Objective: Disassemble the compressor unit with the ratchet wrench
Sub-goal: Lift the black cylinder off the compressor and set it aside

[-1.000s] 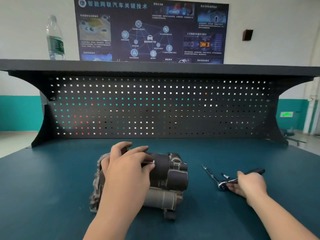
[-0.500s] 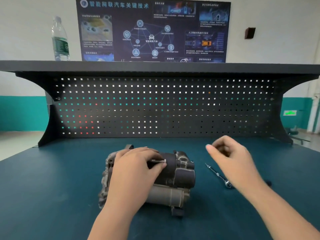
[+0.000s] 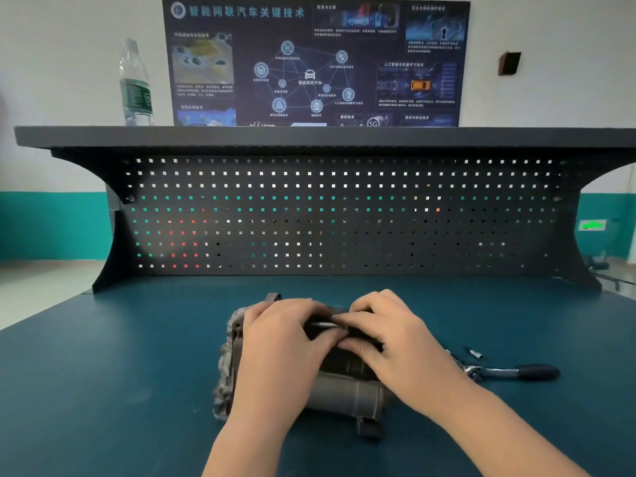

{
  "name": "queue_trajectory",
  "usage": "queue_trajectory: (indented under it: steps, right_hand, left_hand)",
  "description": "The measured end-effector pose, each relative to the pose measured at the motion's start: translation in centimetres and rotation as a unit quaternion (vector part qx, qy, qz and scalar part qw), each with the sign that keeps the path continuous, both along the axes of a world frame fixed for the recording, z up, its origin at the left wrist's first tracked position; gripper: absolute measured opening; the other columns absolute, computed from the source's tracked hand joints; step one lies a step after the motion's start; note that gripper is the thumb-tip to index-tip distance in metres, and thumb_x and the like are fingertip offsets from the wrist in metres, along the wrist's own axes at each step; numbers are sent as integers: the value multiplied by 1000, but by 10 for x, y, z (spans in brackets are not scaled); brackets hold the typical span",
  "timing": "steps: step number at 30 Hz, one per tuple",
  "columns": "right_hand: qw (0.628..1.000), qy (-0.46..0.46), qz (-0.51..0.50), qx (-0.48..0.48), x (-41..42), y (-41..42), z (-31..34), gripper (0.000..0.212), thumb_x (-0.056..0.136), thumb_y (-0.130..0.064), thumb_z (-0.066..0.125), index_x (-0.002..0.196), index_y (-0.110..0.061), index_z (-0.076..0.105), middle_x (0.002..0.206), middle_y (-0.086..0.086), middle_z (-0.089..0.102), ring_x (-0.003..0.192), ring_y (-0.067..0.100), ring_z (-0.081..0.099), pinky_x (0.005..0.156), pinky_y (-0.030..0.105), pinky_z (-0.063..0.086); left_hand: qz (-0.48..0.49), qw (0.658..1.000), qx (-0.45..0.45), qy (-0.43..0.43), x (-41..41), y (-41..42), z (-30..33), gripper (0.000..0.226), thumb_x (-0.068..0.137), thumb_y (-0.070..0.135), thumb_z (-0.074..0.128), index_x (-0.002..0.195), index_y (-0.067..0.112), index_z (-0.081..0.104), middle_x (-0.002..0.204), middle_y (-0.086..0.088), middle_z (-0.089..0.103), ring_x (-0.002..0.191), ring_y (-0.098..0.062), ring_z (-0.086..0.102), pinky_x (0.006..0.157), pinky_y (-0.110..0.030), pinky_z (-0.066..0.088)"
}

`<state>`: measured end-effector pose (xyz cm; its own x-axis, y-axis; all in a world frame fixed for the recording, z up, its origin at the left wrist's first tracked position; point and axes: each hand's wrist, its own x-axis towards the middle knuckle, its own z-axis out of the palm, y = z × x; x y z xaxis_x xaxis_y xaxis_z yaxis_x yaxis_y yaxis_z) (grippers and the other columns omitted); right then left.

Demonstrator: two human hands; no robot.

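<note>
Having left the ratchet wrench (image 3: 509,371) lying on the bench (image 3: 103,390) well to the right of the grip, the right hand (image 3: 389,335) has been brought onto the compressor unit (image 3: 344,390), where a slim metal pin or bolt (image 3: 323,325) is pinched by the left hand (image 3: 285,339). The right fingertips are closed on its other end, so hand extraction of a loosened fastener is judged underway. The seat beneath the fingers is hidden, and a small socket (image 3: 475,353) is hard to make out.

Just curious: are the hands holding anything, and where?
Both hands pinch a thin metal pin, one at each end, atop the compressor unit.
</note>
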<state>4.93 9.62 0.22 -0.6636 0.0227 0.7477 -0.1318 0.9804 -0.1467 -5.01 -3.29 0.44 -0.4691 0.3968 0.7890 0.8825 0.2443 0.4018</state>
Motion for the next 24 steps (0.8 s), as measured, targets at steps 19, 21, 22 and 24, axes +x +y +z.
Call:
queue_trajectory:
  steps: [19,21,22,24]
  right_hand:
    - [828,-215,-461,-236,-33,155,-34,15,85,-25,59,77,-13,57,83,6,63,77,26,59,61,25,41]
    - [826,-232,-477,-189,-49,152,-43,11,89,-26,55,86,-16,56,99,6,66,90,27,60,68,27,42]
    - [823,-240,-488,-164,-56,150,-47,7,89,-22,54,90,-17,58,104,6,67,97,26,60,72,28,42]
    - [808,-275,-510,-107,-65,147,-56,11,87,-14,51,93,-18,59,107,3,66,103,24,58,77,29,42]
  left_hand:
    - [3,999,43,-12,-7,9,-8,26,78,6,72,85,31,72,82,22,62,88,1,55,103,-32,29]
    - [4,998,64,11,-8,10,-10,21,78,11,66,84,31,71,82,24,61,87,8,49,100,-30,28]
    - [2,997,71,16,-9,11,-10,20,77,14,62,83,31,71,82,25,61,88,10,47,100,-28,27]
    - [-4,997,78,16,-9,11,-12,20,77,16,58,84,31,70,82,26,60,88,10,47,101,-25,25]
